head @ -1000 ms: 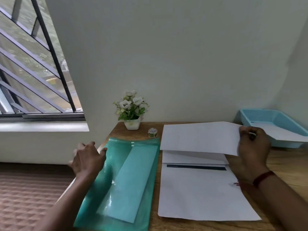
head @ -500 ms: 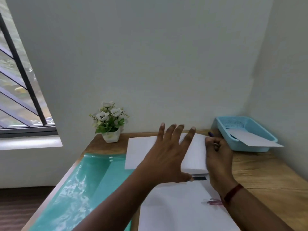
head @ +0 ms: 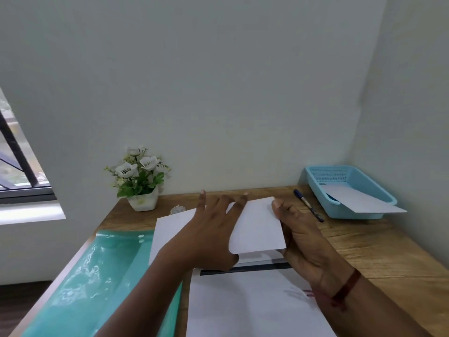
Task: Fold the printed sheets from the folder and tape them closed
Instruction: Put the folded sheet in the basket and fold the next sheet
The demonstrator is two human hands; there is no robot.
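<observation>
The left hand (head: pixel 209 229) lies flat on the folded sheet (head: pixel 257 227) with straight, spread fingers and presses it down. The right hand (head: pixel 301 242) pinches the right edge of the sheet, with the thumb on top. The sheet is in the middle of the worktop (head: pixel 369 251), on a second printed sheet (head: pixel 243 310) and just right of the folder (head: pixel 97 276).

I think the main risk is a crooked fold. The right part of the flap stands a little up, and if the left palm slides on the smooth paper below, the edges will not meet and the crease becomes slanted. The pressing can also drag the lower sheet. The tape roll (head: pixel 177 210) is half hidden behind the paper, so reaching for it may disturb the fold.

The paper is thin, white and matte, with sharp corners. The folder is glossy teal plastic and probably slippery. The worktop is wood with a visible grain.
</observation>
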